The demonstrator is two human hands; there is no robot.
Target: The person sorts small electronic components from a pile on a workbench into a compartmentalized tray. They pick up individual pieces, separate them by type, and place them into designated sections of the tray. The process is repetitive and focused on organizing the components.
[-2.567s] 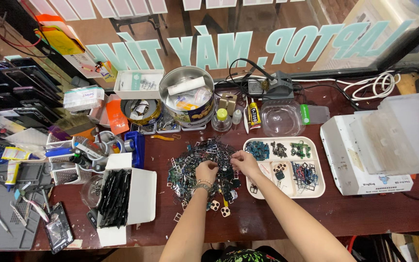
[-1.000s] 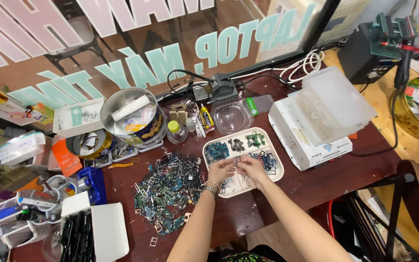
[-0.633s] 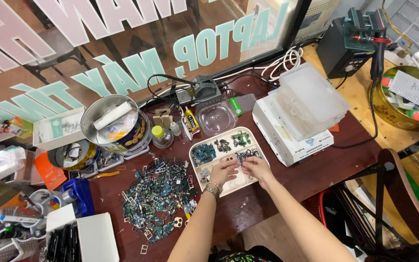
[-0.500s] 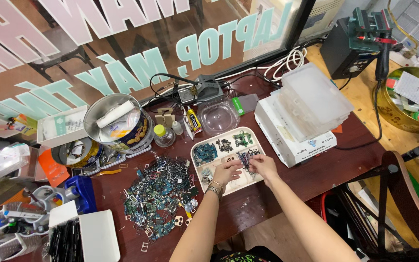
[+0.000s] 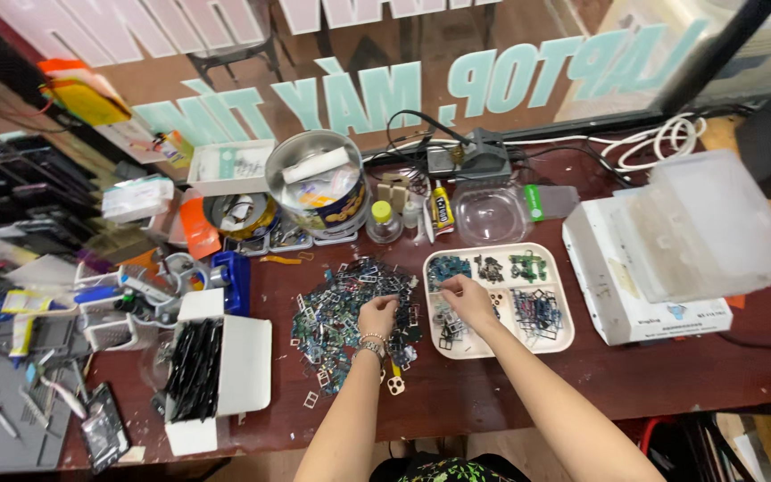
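Observation:
A heap of small dark metal frame parts (image 5: pixel 341 308) lies on the brown table. My left hand (image 5: pixel 377 315), with a bracelet at the wrist, rests on the right side of the heap, fingers curled into the parts. My right hand (image 5: pixel 468 299) is over the left part of a cream divided tray (image 5: pixel 560 341), fingertips pinched over small parts there. The tray holds sorted groups of small parts in its compartments. What each hand grips is too small to tell.
A white box of black parts (image 5: pixel 216 366) stands at the left. A round tin (image 5: pixel 321 192), a clear bowl (image 5: pixel 490 214), a glue tube (image 5: pixel 440 208) and a small bottle (image 5: pixel 384 223) line the back. White and clear plastic cases (image 5: pixel 671 259) sit at the right. Tools crowd the far left.
The view has swung back to the left. My left hand has moved from the tray to the heap of parts; my right hand stays over the tray.

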